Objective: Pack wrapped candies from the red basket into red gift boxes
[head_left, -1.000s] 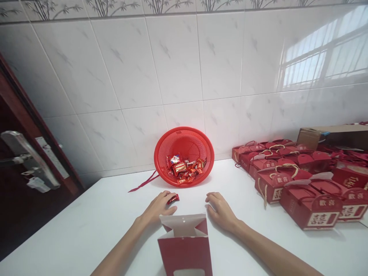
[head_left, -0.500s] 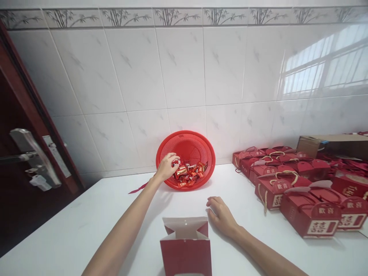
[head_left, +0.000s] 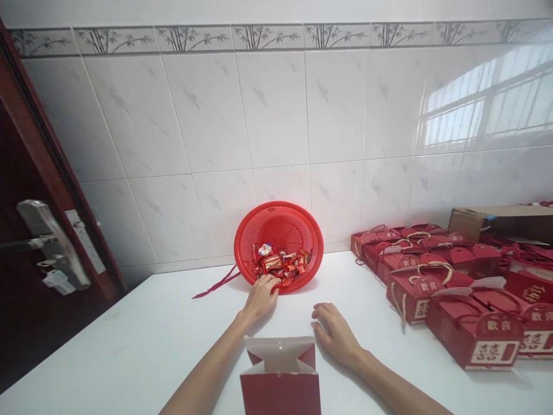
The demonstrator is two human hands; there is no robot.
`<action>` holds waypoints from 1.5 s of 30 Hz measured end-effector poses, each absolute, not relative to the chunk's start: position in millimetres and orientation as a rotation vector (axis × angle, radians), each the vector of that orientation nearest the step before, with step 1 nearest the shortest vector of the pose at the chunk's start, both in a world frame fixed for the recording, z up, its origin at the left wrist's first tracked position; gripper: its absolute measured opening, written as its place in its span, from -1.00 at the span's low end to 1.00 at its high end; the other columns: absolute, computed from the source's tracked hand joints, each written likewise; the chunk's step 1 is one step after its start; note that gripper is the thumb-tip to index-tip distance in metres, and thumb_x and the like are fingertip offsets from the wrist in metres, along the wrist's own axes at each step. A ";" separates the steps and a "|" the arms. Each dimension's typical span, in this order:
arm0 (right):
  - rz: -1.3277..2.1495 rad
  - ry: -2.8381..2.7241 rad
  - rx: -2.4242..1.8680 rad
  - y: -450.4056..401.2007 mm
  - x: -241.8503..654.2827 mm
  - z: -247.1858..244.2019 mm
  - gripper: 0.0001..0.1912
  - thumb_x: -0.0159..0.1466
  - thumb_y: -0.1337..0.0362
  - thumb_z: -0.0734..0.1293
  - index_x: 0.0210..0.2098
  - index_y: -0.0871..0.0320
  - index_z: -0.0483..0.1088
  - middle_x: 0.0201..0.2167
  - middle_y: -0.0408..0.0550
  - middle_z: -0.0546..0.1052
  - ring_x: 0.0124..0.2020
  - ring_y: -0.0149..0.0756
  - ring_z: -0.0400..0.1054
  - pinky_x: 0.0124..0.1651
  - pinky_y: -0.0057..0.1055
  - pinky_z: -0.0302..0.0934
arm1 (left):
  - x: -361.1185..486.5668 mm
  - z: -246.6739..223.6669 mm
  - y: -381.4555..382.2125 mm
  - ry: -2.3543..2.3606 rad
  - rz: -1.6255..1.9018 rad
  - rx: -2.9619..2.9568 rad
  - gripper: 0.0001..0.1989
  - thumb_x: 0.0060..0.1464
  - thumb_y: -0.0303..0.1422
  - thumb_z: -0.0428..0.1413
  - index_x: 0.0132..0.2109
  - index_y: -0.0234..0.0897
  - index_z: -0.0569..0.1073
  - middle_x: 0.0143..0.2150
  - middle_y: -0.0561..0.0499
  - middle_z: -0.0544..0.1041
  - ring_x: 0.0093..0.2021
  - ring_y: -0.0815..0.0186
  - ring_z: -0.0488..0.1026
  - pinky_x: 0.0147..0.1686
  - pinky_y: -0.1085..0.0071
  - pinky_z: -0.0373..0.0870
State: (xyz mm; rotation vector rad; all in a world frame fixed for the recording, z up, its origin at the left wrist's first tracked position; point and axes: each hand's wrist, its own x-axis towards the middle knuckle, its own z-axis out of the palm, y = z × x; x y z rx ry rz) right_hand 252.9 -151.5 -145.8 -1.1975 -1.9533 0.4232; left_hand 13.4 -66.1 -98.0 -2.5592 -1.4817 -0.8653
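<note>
A red mesh basket (head_left: pixel 302 227) leans tilted against the wall, with several wrapped candies (head_left: pixel 273 263) gathered in its lower part. My left hand (head_left: pixel 261 297) is at the basket's lower front rim, fingers curled; whether something small is between them is hidden. My right hand (head_left: pixel 334 331) rests on the white table, its fingers bent and a gap between thumb and fingers, with nothing in it. Between my forearms an upright dark red paper box (head_left: pixel 280 392) stands with its top open, showing a pale inside.
Several closed red gift boxes (head_left: pixel 473 323) with cord handles fill the right side of the table (head_left: pixel 129 340). Behind them is a cardboard box (head_left: pixel 464 223). A dark red ribbon (head_left: pixel 216 286) lies left of the basket. A door with a metal handle (head_left: pixel 54 245) is at the left.
My left hand has moved down and toward me, from the candies to the basket's front rim. The view has tilted slightly upward. My right hand has stayed nearly in place.
</note>
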 end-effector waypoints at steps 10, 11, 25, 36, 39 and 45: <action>0.575 -1.759 -1.244 -146.1 255.4 -146.3 -0.80 0.19 0.34 0.20 -0.20 0.13 0.37 -0.15 0.09 0.55 -0.07 -0.08 0.41 0.03 -0.10 0.27 | 31.1 -86.4 -67.2 -1.654 -0.402 -2.384 -0.65 0.14 -0.37 0.05 0.03 -0.36 0.53 0.02 -0.24 0.58 0.06 -0.03 0.40 0.09 0.07 0.19; 0.608 -1.708 -1.249 -143.5 255.3 -146.7 -0.80 0.19 0.32 0.21 -0.19 0.13 0.37 -0.15 0.09 0.55 -0.08 -0.08 0.43 0.03 -0.11 0.28 | 32.2 -86.4 -67.5 -1.668 -0.389 -2.383 -0.65 0.14 -0.37 0.05 0.03 -0.37 0.53 0.02 -0.24 0.58 0.06 -0.03 0.40 0.09 0.07 0.19; 1.069 -1.220 -0.959 -109.0 213.5 -140.6 -0.70 0.08 0.14 0.35 -0.22 0.12 0.37 -0.30 -0.01 0.55 -0.37 -0.21 0.47 -0.28 -0.26 0.37 | 36.8 -89.4 -81.4 -1.570 -0.996 -2.728 -0.71 0.21 -0.32 0.02 -0.08 -0.22 0.61 -0.12 -0.10 0.64 -0.10 0.11 0.50 0.01 0.13 0.32; 1.173 -1.158 -0.838 -119.8 210.6 -141.9 -0.54 0.03 -0.10 0.47 -0.37 0.14 0.37 -0.52 -0.11 0.52 -0.54 -0.30 0.39 -0.44 -0.37 0.29 | 65.5 -120.8 -108.0 -1.691 -1.772 -2.931 -0.64 0.08 -0.15 0.18 -0.06 -0.28 0.53 -0.19 -0.11 0.61 -0.17 0.17 0.54 -0.13 0.24 0.46; 1.219 -1.141 -0.828 -119.1 210.9 -139.7 -0.49 0.01 -0.17 0.47 -0.40 0.15 0.35 -0.57 -0.13 0.51 -0.59 -0.34 0.35 -0.48 -0.39 0.26 | 62.5 -122.7 -106.8 -1.682 -1.784 -2.975 -0.61 0.09 -0.15 0.17 -0.02 -0.31 0.49 -0.23 -0.09 0.61 -0.17 0.18 0.55 -0.15 0.26 0.47; 1.184 -1.039 -0.887 -117.5 212.4 -136.6 -0.48 0.00 -0.18 0.46 -0.43 0.12 0.29 -0.57 -0.15 0.50 -0.57 -0.33 0.37 -0.49 -0.41 0.25 | 44.6 -101.9 -87.6 -1.484 -1.436 -2.812 -0.83 0.13 -0.36 0.09 -0.17 -0.25 0.54 -0.17 -0.06 0.61 -0.12 0.20 0.51 -0.03 0.26 0.41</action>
